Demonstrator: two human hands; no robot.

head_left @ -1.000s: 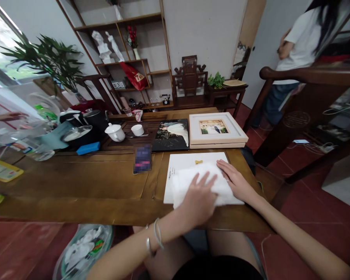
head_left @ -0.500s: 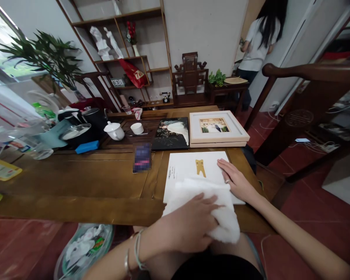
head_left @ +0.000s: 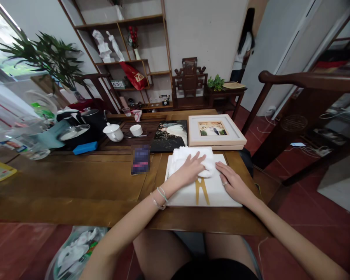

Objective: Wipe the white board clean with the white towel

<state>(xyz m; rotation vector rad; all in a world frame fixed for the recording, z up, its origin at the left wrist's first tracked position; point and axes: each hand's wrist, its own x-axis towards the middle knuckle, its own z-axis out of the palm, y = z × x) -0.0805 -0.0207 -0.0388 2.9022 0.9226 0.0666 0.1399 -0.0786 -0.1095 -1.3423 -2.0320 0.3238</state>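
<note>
In the head view, your left hand [head_left: 193, 168] lies palm down on the white cloth [head_left: 181, 158], right of centre in the frame, fingers spread over its folds; whether the thumb pinches the fabric, you cannot tell from here. The cloth is directly under that hand and reaches past its fingertips, bunched with its longer side running left to right across the upper part of the white board [head_left: 221, 197].

Your right hand [head_left: 235, 184] rests on the board's right side, flat and grasping nothing, fingers pointing to the upper left. Its fingertips sit just beside the cloth's right end; contact there is unclear. So the left hand is the nearer one to the cloth.

The gold two-legged mark [head_left: 202, 191] shows below the cloth, its long axis running up and down the frame, between your left wrist and right hand. The board lies flat at the counter [head_left: 76, 182]'s near edge, below the pale picture frame [head_left: 192, 132].
</note>
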